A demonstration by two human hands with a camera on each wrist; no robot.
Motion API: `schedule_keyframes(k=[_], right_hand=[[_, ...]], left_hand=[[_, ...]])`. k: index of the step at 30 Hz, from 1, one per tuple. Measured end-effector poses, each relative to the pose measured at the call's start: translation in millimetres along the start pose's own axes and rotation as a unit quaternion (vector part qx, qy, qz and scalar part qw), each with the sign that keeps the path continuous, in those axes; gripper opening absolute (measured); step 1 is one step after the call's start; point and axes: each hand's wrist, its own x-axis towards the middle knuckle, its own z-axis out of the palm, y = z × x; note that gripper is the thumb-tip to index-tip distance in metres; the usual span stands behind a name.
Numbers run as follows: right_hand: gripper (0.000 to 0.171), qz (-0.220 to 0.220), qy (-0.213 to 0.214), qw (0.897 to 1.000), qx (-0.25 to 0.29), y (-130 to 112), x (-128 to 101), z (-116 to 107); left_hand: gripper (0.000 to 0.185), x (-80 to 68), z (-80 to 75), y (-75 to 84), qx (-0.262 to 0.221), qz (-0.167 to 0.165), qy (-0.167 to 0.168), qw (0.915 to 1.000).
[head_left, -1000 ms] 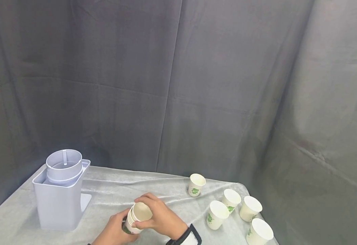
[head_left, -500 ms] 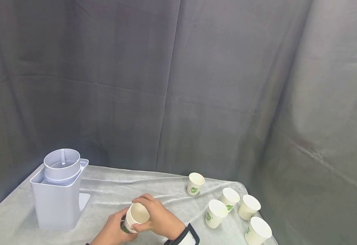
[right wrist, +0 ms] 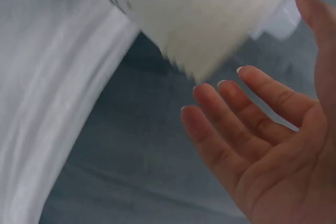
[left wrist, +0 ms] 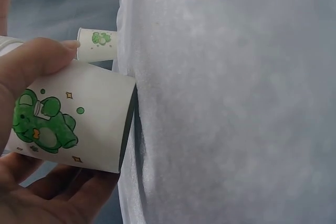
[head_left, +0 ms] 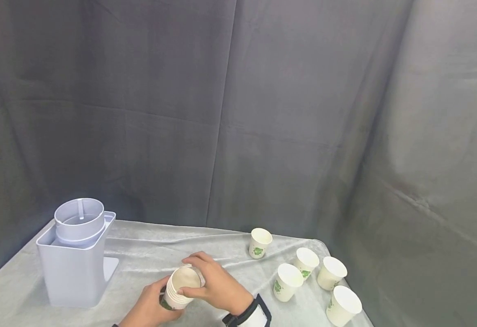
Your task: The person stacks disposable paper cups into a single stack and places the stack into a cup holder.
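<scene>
So the stack of paper cups [head_left: 180, 290] sits low at the front of the desk [head_left: 148, 254], tilted with its open mouth toward the camera. It's white paper with several nested rims showing, and the left wrist view shows a green cartoon bear print with little sparkles on the outer cup. The left hand [head_left: 148, 309] wraps round the base, thumb on top and fingers underneath. The right hand [head_left: 216, 286] curls over the mouth, fingertips on the top rim. From the right wrist view the cup is just a blurry white shape and the fingers look fairly spread, so how firm that grip is can't be told. Both forearms are cut off by the bottom edge.
</scene>
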Motion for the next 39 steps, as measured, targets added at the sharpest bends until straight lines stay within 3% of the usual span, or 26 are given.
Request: schedule_keyframes(k=[9, 18, 25, 30, 39], right_hand=[[0.043, 0.089, 0.060, 0.994, -0.027, 23.8, -18.8, -52.9], [0.046, 0.197, 0.098, 0.975, -0.038, 70.6, -54.3, -90.0], [0.051, 0.298, 0.086, 0.949, -0.053, 101.3, -81.9, -102.0], [0.053, 0.346, 0.071, 0.934, -0.054, 112.8, -96.2, -105.3], [0.059, 0.385, 0.027, 0.922, -0.036, 116.0, -106.4, -107.3]], left_hand=[[0.077, 0.3, 0.5, 3.1, 0.001, -0.021, -0.002, 0.9998], [0.074, 0.0, -0.5, 3.9, -0.003, -0.021, 0.005, 0.9998], [0.076, -2.4, -1.2, 2.5, -0.008, -0.027, 0.004, 0.9996], [0.074, -2.8, -0.9, 2.5, -0.005, -0.026, 0.005, 0.9996], [0.074, -0.7, 0.3, 4.2, -0.003, -0.027, -0.001, 0.9996]])
